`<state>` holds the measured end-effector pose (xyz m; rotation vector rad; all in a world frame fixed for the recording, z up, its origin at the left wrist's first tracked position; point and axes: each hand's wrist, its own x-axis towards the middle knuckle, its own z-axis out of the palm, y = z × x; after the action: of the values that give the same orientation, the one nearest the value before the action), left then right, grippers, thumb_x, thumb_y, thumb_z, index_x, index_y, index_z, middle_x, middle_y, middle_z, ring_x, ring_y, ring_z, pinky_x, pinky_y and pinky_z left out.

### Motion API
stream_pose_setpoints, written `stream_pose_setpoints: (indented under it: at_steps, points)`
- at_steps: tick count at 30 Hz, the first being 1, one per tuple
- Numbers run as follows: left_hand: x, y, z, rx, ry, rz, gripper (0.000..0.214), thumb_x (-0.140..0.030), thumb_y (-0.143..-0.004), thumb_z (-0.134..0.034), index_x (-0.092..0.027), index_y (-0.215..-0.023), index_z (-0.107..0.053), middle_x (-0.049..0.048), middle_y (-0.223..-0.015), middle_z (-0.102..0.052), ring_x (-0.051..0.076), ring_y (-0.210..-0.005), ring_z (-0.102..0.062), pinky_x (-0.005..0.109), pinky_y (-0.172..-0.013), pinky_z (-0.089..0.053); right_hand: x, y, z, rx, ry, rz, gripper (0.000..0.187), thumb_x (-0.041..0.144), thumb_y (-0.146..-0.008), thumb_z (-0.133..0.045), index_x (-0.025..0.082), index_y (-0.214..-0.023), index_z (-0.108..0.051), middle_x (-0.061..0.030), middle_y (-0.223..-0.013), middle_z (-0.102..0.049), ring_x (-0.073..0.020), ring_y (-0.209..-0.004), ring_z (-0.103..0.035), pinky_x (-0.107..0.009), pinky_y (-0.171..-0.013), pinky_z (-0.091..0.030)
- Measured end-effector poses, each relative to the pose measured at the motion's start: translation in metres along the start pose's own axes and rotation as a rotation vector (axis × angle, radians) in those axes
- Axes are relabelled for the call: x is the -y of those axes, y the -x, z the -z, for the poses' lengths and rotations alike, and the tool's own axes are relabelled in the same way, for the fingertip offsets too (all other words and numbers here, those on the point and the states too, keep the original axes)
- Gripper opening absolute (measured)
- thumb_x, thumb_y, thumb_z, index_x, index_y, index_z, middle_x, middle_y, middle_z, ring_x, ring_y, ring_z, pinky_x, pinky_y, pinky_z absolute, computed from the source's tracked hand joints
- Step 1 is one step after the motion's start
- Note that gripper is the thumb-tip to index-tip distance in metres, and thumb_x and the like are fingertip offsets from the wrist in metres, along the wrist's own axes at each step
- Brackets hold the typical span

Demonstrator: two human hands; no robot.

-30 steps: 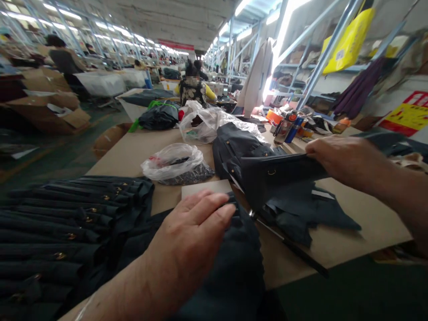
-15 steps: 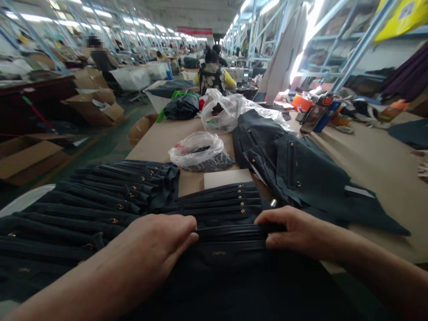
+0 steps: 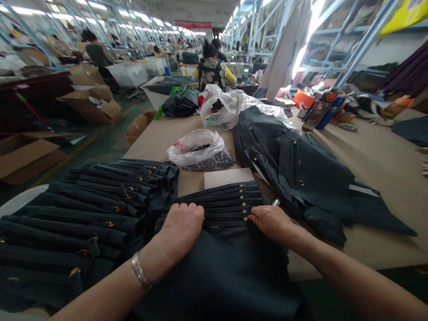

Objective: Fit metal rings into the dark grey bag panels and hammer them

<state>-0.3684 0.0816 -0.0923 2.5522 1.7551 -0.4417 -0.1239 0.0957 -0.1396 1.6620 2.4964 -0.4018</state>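
Note:
A dark zippered fabric panel (image 3: 230,254) lies in front of me, its small label near the top edge and its lower part spreading toward my body. My left hand (image 3: 183,225) is closed on the panel's upper edge at the left, a silver bracelet on its wrist. At the right end of the same edge, my right hand (image 3: 272,223) pinches the fabric beside a gold zipper pull (image 3: 245,219). Just beyond, a stack of zippered panels (image 3: 220,199) overlaps in rows, gold pulls lined up at the right. Both sets of fingertips are partly hidden by the cloth.
More folded zippered panels (image 3: 67,223) fan out at left. A clear plastic bag (image 3: 200,149) of dark pieces sits beyond a pale board (image 3: 229,177). A dark fabric pile (image 3: 310,165) covers the right side. Bottles (image 3: 321,111) stand farther back. A person (image 3: 212,71) sits ahead.
Both hands have moved forward and slightly up with the panel, setting its zippered edge against the front of the stack. The panel's lower part now shows more fully.

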Motion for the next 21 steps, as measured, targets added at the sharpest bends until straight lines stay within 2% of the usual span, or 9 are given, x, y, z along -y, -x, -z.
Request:
stream_pose_setpoints:
  at_steps: [2, 3, 6, 9, 12, 14, 16, 21]
  points:
    - [-0.014, 0.002, -0.003, -0.106, -0.018, -0.093, 0.028, -0.012, -0.085, -0.038, -0.014, -0.101, -0.061, 0.0133, -0.094, -0.063, 0.028, -0.089, -0.058, 0.043, -0.077, -0.044, 0.002, 0.0, -0.003, 0.002, 0.014, 0.008, 0.033, 0.04, -0.091, -0.039, 0.02, -0.078, -0.062, -0.0057, -0.082, -0.068, -0.0199, -0.075, -0.063, -0.028, -0.062, -0.036]
    - [-0.022, 0.003, -0.005, -0.118, 0.01, -0.181, 0.032, -0.01, -0.083, -0.04, -0.016, -0.108, -0.058, 0.0132, -0.102, -0.062, 0.029, -0.094, -0.057, 0.043, -0.079, -0.044, 0.002, 0.001, -0.002, 0.008, 0.013, 0.014, 0.033, 0.04, -0.09, -0.04, 0.02, -0.077, -0.062, -0.0055, -0.082, -0.068, -0.0196, -0.075, -0.063, -0.027, -0.062, -0.037]
    - [-0.044, 0.003, -0.018, -0.026, 0.127, -0.402, 0.04, -0.014, -0.081, -0.046, -0.022, -0.12, -0.053, 0.0122, -0.122, -0.055, 0.031, -0.104, -0.053, 0.044, -0.08, -0.046, -0.009, -0.002, 0.008, -0.003, -0.049, 0.089, 0.026, 0.039, -0.089, -0.044, 0.021, -0.082, -0.062, -0.003, -0.083, -0.068, -0.0169, -0.076, -0.062, -0.025, -0.064, -0.038]
    - [-0.055, 0.001, -0.029, 0.052, 0.141, -0.386, 0.04, -0.018, -0.081, -0.049, -0.023, -0.12, -0.054, 0.0138, -0.131, -0.049, 0.035, -0.11, -0.05, 0.048, -0.081, -0.046, -0.047, -0.013, 0.032, -0.139, -0.049, 0.087, 0.022, 0.034, -0.092, -0.04, 0.023, -0.096, -0.059, -0.0012, -0.092, -0.065, -0.0128, -0.082, -0.059, -0.022, -0.07, -0.039]
    - [-0.056, 0.001, -0.033, 0.07, 0.138, -0.359, 0.045, -0.016, -0.081, -0.048, -0.023, -0.125, -0.051, 0.014, -0.134, -0.047, 0.037, -0.116, -0.047, 0.05, -0.086, -0.044, -0.107, -0.031, 0.057, -0.222, 0.259, -0.104, 0.03, 0.022, -0.094, -0.032, 0.024, -0.107, -0.059, -0.0056, -0.101, -0.06, -0.0151, -0.09, -0.055, -0.023, -0.072, -0.039]
    - [-0.056, 0.002, -0.033, 0.08, 0.144, -0.352, 0.046, -0.016, -0.081, -0.049, -0.023, -0.127, -0.051, 0.0141, -0.135, -0.046, 0.037, -0.118, -0.045, 0.051, -0.088, -0.044, -0.145, -0.044, 0.067, -0.189, 0.389, -0.142, 0.033, 0.013, -0.089, -0.038, 0.026, -0.109, -0.06, -0.0088, -0.102, -0.057, -0.0202, -0.095, -0.052, -0.027, -0.071, -0.038]
    - [-0.055, 0.003, -0.033, 0.085, 0.151, -0.34, 0.048, -0.016, -0.08, -0.051, -0.023, -0.128, -0.05, 0.0144, -0.136, -0.045, 0.037, -0.12, -0.044, 0.051, -0.09, -0.043, -0.173, -0.054, 0.068, -0.132, 0.432, -0.111, 0.036, 0.008, -0.082, -0.046, 0.027, -0.107, -0.062, -0.0103, -0.102, -0.056, -0.0234, -0.097, -0.05, -0.029, -0.07, -0.038]
    - [-0.054, 0.004, -0.034, 0.071, 0.181, -0.339, 0.047, -0.017, -0.08, -0.05, -0.025, -0.126, -0.051, 0.0131, -0.136, -0.045, 0.036, -0.118, -0.045, 0.05, -0.089, -0.043, -0.2, -0.063, 0.059, -0.021, 0.506, 0.004, 0.023, 0.01, -0.079, -0.05, 0.021, -0.089, -0.068, -0.0123, -0.105, -0.054, -0.026, -0.1, -0.045, -0.034, -0.075, -0.036]
